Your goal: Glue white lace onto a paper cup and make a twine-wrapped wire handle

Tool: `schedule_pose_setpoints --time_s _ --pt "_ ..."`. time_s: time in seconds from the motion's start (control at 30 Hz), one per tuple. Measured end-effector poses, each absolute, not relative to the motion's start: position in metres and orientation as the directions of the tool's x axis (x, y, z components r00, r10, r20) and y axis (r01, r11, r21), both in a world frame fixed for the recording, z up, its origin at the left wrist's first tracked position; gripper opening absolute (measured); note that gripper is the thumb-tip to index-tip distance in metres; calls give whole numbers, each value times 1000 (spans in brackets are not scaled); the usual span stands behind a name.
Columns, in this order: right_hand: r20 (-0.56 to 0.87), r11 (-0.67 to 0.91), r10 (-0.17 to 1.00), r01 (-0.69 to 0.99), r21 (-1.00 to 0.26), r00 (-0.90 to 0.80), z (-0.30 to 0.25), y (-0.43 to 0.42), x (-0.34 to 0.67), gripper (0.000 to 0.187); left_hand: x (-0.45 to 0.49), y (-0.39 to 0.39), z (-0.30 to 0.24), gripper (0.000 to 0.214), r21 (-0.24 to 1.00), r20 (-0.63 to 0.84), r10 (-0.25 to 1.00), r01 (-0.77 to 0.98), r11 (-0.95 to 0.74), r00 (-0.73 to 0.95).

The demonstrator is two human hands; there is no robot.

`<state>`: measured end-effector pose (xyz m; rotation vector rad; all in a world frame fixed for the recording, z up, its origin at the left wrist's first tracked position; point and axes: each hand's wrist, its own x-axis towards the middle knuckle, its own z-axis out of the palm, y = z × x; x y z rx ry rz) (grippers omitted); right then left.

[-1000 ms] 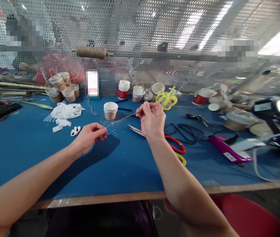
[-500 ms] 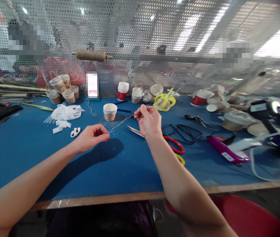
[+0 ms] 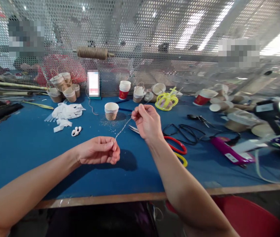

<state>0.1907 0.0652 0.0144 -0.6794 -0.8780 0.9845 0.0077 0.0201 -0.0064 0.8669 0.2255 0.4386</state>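
A thin pale twine (image 3: 123,128) runs slantwise between my two hands above the blue table. My left hand (image 3: 99,149) pinches its lower end between thumb and fingers. The upper end is pinched in my right hand (image 3: 147,121), higher and farther right. Just behind the twine stands a small cup (image 3: 111,111), white at the rim and wrapped in brown below, with pale crumbs scattered around its base. Scissors with red and yellow handles (image 3: 177,144) lie under my right wrist, which hides their middle; the blade tips show left of it.
White cloth scraps (image 3: 67,111) and small white earbud-like pieces (image 3: 76,131) lie to the left. Wrapped cups (image 3: 69,93) and red paper cups (image 3: 124,89) line the mesh panel (image 3: 140,33), beside a phone (image 3: 93,84). A purple tool (image 3: 230,151), keys (image 3: 200,119) and black cord (image 3: 183,133) lie right.
My left hand has moved slightly right and down, its fingers now turned more toward the camera. The twine slopes more steeply. My right hand stays almost in place, still pinching.
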Motion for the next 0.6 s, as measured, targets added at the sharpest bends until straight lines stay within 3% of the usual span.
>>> schedule_pose_setpoints --time_s 0.1,0.17,0.23,0.3,0.4,0.5,0.6 --pt "333 425 900 -392 -816 282 15 66 192 18 7 19 -4 26 852 1 518 -272 448 856" --pt "356 450 885 -353 -821 301 17 67 194 18 6 21 -1 26 968 -3 599 -148 204 801" --pt "377 477 862 -287 -831 340 17 67 195 18 6 23 3 21 983 11 697 120 -139 717" --pt "400 499 832 -203 -843 384 17 68 196 18 6 25 3 16 815 77 765 402 -418 639" --pt "440 513 798 -81 -854 411 15 68 195 17 8 28 -3 15 462 217 769 630 -624 602" --pt "453 501 793 -14 -865 409 12 68 193 17 10 30 -13 20 154 305 735 730 -666 606" --pt "427 479 803 -23 -877 415 11 66 189 16 11 31 -18 24 18 306 746 780 -625 591"
